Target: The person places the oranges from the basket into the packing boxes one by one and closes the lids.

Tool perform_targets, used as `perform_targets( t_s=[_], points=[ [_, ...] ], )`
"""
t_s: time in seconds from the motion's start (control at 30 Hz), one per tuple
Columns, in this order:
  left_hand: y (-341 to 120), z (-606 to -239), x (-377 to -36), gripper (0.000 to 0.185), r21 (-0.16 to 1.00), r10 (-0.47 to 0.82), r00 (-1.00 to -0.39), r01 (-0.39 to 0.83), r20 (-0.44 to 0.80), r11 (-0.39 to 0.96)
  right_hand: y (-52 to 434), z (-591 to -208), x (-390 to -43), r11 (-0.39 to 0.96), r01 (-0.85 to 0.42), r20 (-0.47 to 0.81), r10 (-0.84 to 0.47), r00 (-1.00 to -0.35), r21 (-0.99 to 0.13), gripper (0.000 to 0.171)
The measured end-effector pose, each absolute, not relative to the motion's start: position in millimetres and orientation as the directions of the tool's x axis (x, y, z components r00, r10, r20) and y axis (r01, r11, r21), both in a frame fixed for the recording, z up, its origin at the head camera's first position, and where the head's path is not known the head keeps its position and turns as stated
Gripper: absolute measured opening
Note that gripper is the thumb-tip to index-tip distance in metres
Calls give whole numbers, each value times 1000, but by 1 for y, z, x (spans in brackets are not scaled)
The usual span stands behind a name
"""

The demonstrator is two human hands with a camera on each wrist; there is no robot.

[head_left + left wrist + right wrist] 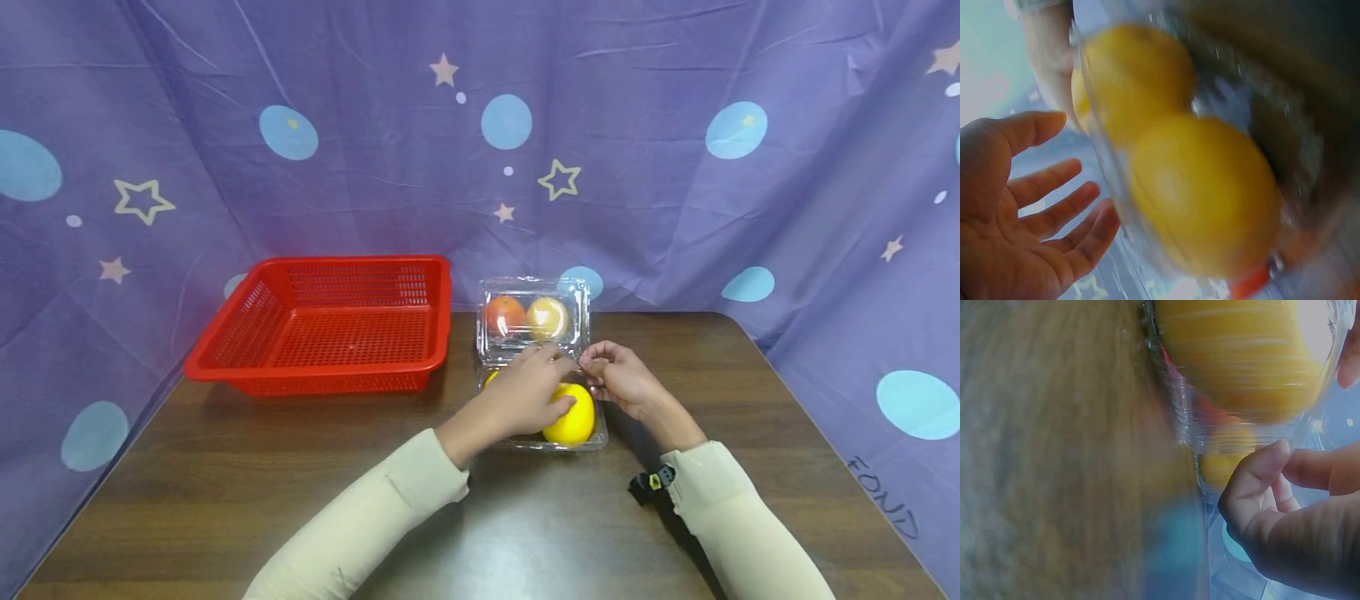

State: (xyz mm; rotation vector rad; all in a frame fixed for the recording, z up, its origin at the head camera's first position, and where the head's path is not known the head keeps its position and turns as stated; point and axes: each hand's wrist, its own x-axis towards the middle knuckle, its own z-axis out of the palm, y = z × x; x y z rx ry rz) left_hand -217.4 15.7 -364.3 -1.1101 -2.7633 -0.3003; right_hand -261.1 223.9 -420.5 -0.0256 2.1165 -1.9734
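A clear plastic clamshell box (542, 367) lies open under both hands, its lid raised just beyond the fingertips, yellow fruit (573, 414) between the hands

Count: one red basket (330, 325), one clear clamshell box (534, 315), two yellow fruits (572, 414), two hands.

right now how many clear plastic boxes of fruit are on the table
2: the far box beside the red basket holds two fruits; the near box, under both hands, holds yellow fruit. Nothing else seems hidden.
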Motion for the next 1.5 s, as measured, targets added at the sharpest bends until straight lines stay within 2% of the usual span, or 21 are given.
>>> perform_targets(
  t_s=[0.17,0.33,0.6,0.77,1.1,1.5],
  points=[
    [-1,-354,-235,46,189,543,-792,600,279,778,222,-420,-261,97,174,-187,-158,-969,-980,5],
    [-17,-341,-252,46,276,411,-842,512,351,813,221,-419,-261,96,180,-192,-149,-970,-979,7],
    [-31,-337,-272,52,439,220,-887,401,407,804,221,-421,-261,97,185,-198,-150,-969,-978,5],
    [-33,-340,-280,55,486,122,-904,329,410,810,220,-423,-262,101,175,-189,-158,-969,-979,5],
    [-28,-341,-289,61,516,106,-924,296,367,804,221,-422,-261,101,172,-185,-142,-972,-980,5],
    [-28,-336,-286,42,548,63,-888,335,455,767,225,-422,-263,123,172,-189,-142,-972,-977,6]
  ],
)
